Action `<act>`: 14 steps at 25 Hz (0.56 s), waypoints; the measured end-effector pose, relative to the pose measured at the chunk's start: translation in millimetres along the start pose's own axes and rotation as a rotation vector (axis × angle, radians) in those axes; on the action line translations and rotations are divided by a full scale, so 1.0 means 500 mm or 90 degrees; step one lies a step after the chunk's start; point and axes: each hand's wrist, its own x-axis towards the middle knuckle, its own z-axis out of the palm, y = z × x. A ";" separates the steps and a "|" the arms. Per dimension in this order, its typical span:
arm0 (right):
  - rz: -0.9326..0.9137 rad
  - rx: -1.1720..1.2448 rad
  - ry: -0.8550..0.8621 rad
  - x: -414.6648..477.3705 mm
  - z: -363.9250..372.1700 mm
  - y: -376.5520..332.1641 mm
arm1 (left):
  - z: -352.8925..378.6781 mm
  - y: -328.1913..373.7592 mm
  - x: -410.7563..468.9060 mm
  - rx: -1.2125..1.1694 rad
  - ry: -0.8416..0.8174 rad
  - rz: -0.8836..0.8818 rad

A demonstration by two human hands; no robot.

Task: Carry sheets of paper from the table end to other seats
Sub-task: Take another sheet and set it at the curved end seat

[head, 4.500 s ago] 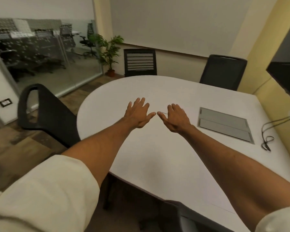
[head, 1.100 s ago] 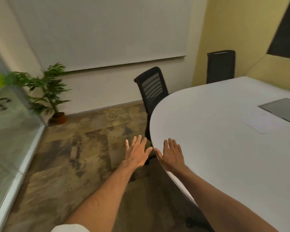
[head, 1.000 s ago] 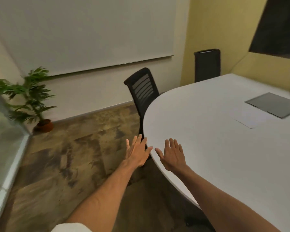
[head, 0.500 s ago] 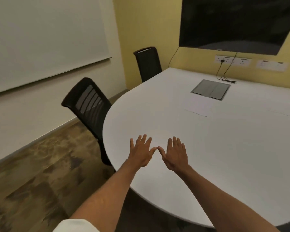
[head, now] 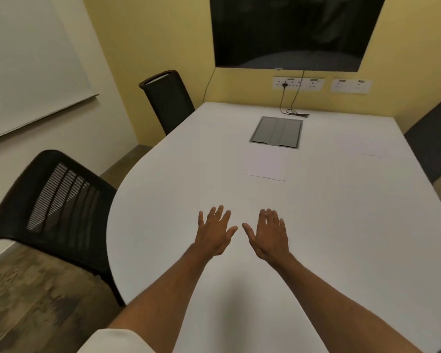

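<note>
Hands first: I hold both out over the near end of the white table (head: 163, 225), palms down, backs toward the camera. My left hand (head: 215, 231) is spread flat, fingers fanned and thumb angled inward, gripping nothing. My right hand (head: 269, 234) mirrors it, fingers straight and slightly apart, thumb pointing toward the left thumb with a small gap between them; it holds nothing either. I cannot tell whether the palms rest on the tabletop or float just above it. To my left a black mesh-back chair (head: 54, 202) stands against the curved table edge. Farther along the middle of the table lies a sheet of paper (head: 265, 164), flat, well beyond my fingertips and just in front of a grey cable hatch (head: 276, 132) set into the surface. Another sheet (head: 364, 145) lies faintly visible toward the right edge. A second dark chair (head: 168, 100) stands at the far left corner. On the yellow wall beyond hangs a dark screen (head: 290, 31), with wall sockets (head: 298, 83) beneath it.
</note>
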 end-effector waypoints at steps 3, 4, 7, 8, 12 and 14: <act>0.059 0.003 0.005 0.048 0.005 -0.011 | -0.005 -0.024 0.080 0.010 0.002 0.057; 0.078 0.006 0.011 0.065 0.005 -0.017 | -0.008 -0.034 0.107 0.010 0.003 0.074; 0.140 0.010 0.033 0.122 -0.002 -0.042 | -0.017 -0.064 0.187 0.017 -0.002 0.128; 0.158 0.011 0.039 0.140 -0.006 -0.051 | -0.020 -0.074 0.210 0.023 0.002 0.145; 0.187 -0.001 0.055 0.215 -0.016 -0.083 | -0.034 -0.106 0.296 0.029 0.007 0.181; 0.194 -0.009 0.053 0.247 -0.014 -0.091 | -0.034 -0.112 0.325 0.031 0.019 0.197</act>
